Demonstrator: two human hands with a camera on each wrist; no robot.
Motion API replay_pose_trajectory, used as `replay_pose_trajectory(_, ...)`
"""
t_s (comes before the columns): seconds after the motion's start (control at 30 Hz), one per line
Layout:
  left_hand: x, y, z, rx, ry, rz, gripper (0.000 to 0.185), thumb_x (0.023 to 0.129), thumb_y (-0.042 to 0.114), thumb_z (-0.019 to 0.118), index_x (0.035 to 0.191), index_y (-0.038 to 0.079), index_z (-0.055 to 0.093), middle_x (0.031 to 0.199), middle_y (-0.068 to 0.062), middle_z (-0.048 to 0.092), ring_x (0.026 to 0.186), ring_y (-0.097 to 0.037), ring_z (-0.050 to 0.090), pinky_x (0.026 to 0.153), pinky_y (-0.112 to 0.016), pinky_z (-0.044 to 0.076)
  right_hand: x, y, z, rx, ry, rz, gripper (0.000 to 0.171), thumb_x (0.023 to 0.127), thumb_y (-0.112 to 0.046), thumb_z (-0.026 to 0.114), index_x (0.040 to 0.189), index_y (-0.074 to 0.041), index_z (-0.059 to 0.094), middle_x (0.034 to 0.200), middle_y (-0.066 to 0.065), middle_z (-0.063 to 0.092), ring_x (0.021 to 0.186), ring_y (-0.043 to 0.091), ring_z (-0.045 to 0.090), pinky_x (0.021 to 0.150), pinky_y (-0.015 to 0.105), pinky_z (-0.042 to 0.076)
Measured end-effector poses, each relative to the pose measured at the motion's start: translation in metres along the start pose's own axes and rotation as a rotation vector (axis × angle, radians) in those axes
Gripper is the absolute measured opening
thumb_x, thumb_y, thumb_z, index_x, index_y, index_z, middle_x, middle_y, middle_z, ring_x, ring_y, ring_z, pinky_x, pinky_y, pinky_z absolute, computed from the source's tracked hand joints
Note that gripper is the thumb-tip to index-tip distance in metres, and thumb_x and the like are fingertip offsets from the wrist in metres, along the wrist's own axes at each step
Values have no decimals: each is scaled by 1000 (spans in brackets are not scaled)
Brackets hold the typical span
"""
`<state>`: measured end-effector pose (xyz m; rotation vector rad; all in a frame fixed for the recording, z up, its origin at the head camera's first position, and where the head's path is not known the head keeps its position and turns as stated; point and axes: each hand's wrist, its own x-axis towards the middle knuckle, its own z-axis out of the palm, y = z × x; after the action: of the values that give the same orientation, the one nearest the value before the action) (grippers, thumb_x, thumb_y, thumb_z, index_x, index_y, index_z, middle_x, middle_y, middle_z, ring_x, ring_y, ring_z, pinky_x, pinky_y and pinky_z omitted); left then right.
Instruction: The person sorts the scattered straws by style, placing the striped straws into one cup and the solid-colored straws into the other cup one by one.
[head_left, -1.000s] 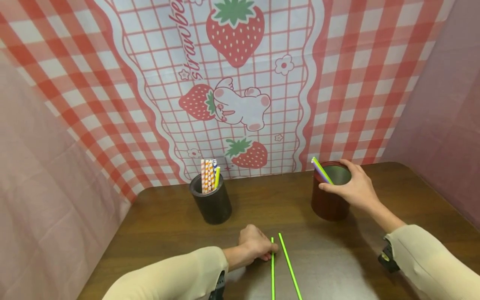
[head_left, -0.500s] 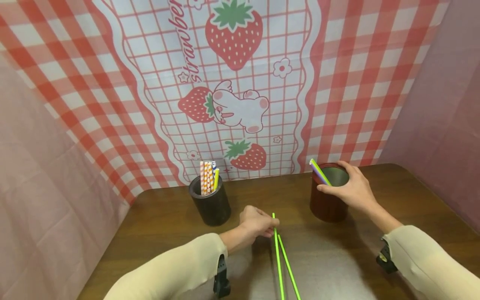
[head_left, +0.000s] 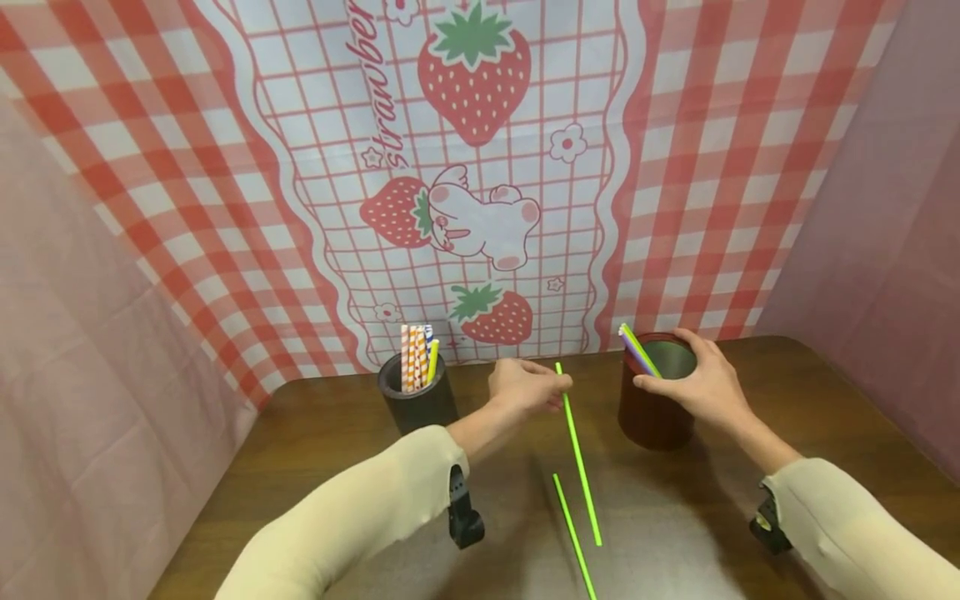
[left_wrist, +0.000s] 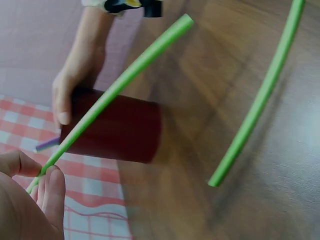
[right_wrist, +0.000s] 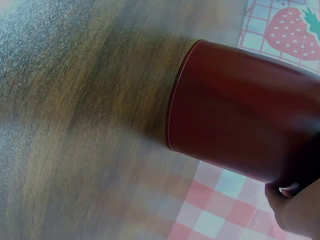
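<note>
My left hand (head_left: pixel 528 386) pinches a bright green drinking straw (head_left: pixel 577 454) near its top end between thumb and fingers. The straw slants down above the table. In the left wrist view the pinched straw (left_wrist: pixel 115 92) crosses in front of the dark red cup (left_wrist: pixel 125 130). A second green straw (head_left: pixel 572 529) lies on the table below. My right hand (head_left: pixel 708 379) grips the rim of the dark red cup (head_left: pixel 651 417), thumb on the near side. Several coloured straws (head_left: pixel 637 350) lean inside that cup. In the right wrist view the cup (right_wrist: pixel 245 110) stands on the table.
A black cup (head_left: pixel 420 407) stands at the back left, partly behind my left hand and forearm. Several patterned paper straws (head_left: pixel 416 358) and a yellow one (head_left: pixel 432 362) stand in it. A strawberry-print checked cloth (head_left: pixel 480 208) hangs behind the brown wooden table (head_left: pixel 315 475).
My left hand has lifted one green straw off the table and moved it away from me, toward the dark red cup. The right hand and the cup have stayed in place.
</note>
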<state>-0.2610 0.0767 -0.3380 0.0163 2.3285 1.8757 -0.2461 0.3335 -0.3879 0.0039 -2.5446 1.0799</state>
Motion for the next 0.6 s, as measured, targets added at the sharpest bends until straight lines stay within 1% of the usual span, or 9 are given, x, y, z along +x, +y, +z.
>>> replay_pose_trajectory(0.07,3,6,2,-25,14,19,7,74,7,76,74,3,71,65,-14,70,68,-32,71,53,-28,56,0,0,-1,-3,2,5,100,72,-49,80,146,-1,33,136,30,39,115,46,42,82,60,40)
replay_pose_trajectory(0.13,5,13,3,-59,21,35,7,75,7,75,76,2,70,67,-13,70,67,-31,71,55,-29,56,-1,0,-1,-6,4,7,100,72,-48,81,146,-1,33,136,30,40,115,46,42,82,60,41)
replay_pose_trajectory(0.3,11,29,4,-183,40,92,7,75,5,73,80,0,70,75,-10,69,59,-22,67,59,-31,57,-1,0,0,-11,9,5,99,71,-48,81,145,-1,34,135,29,41,115,46,43,83,59,40)
replay_pose_trajectory(0.37,13,36,4,-224,50,127,6,75,3,71,80,-1,69,78,-10,69,58,-21,67,60,-31,57,-1,0,0,-14,12,5,99,71,-49,81,145,-2,35,135,29,41,115,46,43,83,59,40)
replay_pose_trajectory(0.4,15,39,4,-241,55,141,5,75,3,70,79,-1,69,78,-10,68,60,-23,67,60,-31,57,-1,1,0,-15,14,4,99,71,-49,81,145,-2,35,135,29,41,115,45,43,83,59,40)
replay_pose_trajectory(0.5,19,47,4,-268,81,174,4,76,1,69,77,-2,69,78,-10,68,62,-24,68,60,-30,57,-1,1,1,-14,17,4,99,71,-49,81,145,-2,35,136,28,41,115,45,43,84,59,40)
replay_pose_trajectory(0.6,23,55,3,-282,110,193,5,76,1,68,80,-2,69,77,-10,69,61,-20,67,60,-28,57,-1,1,1,-9,20,0,98,71,-47,82,144,-2,36,136,29,40,116,45,42,85,58,40)
